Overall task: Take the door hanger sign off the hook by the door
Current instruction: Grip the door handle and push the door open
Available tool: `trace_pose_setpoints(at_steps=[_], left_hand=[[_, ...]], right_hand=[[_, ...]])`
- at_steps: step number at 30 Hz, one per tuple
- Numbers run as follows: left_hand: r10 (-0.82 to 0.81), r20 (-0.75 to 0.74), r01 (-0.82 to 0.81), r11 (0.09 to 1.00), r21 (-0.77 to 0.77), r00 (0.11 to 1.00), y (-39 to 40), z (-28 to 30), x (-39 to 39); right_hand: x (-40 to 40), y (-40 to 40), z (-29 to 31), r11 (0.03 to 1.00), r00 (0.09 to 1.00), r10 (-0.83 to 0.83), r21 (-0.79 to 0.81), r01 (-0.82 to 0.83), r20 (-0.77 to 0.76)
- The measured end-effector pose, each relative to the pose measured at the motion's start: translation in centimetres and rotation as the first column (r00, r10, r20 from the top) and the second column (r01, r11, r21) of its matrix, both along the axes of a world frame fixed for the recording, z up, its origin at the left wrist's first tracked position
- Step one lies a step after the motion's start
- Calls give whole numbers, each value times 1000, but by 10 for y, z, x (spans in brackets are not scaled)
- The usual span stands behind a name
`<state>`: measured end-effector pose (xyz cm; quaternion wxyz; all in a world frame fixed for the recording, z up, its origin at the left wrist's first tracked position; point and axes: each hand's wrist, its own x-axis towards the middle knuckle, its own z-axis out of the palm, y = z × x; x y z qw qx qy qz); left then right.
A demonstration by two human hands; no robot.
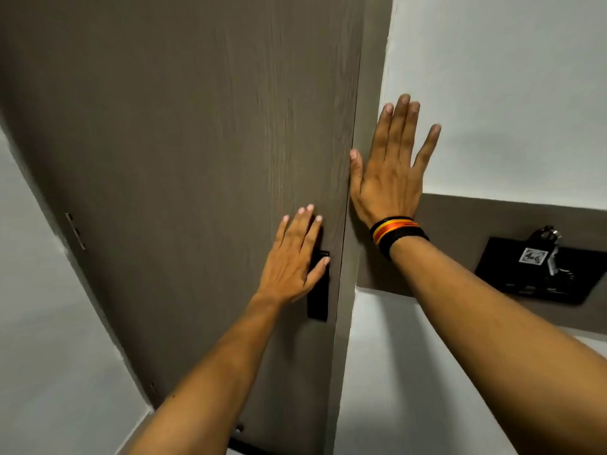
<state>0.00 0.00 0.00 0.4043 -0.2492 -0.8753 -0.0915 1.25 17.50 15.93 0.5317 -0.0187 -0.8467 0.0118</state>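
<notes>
A grey-brown wooden door fills the left and middle of the view. My left hand lies flat on it, fingers apart, over a black lock plate near the door's right edge. My right hand is spread flat across the door frame and the white wall, with a black, orange and yellow band on its wrist. Neither hand holds anything. I see no door hanger sign and no hook in this view.
On a grey-brown wall strip at the right sits a black card-holder panel with a key tag marked 406 and keys in it. Hinges show on the door's left edge. White wall surrounds the door.
</notes>
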Motion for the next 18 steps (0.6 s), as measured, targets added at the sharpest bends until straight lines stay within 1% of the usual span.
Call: trace_pose_setpoints(at_steps=[2,5,7,9,10,13,15,18], left_hand=[[18,45,-21,998,62,999,-12,-31,-3],[142,69,-148,984,94,987,-23,-92,-3],[194,121,-207,972,108,973,-20,-103,-8],[238,132,-257,953,158,962,-15,-98,-13],[256,165,-284,942,178,953,-13,-95,-15],[244,313,-332,903,272,918,-5,-98,-23],[200,411,-369,844,389,889,2,-105,-23],[108,571,-452,735,506,814,18,-115,-21]], right_hand=[[-3,-4,2,999,999,-37,-16,37,-16],[-9,-5,1,998,997,-62,0,62,-46],[-12,-7,-2,997,995,-76,3,77,-57],[-16,-6,-3,996,993,-86,0,86,-84],[-16,-7,-3,995,992,-95,-2,95,-87],[-17,-9,-4,993,987,-117,-4,117,-110],[-17,-9,-4,994,987,-113,-4,113,-117],[-18,-7,-5,993,985,-120,0,120,-125]])
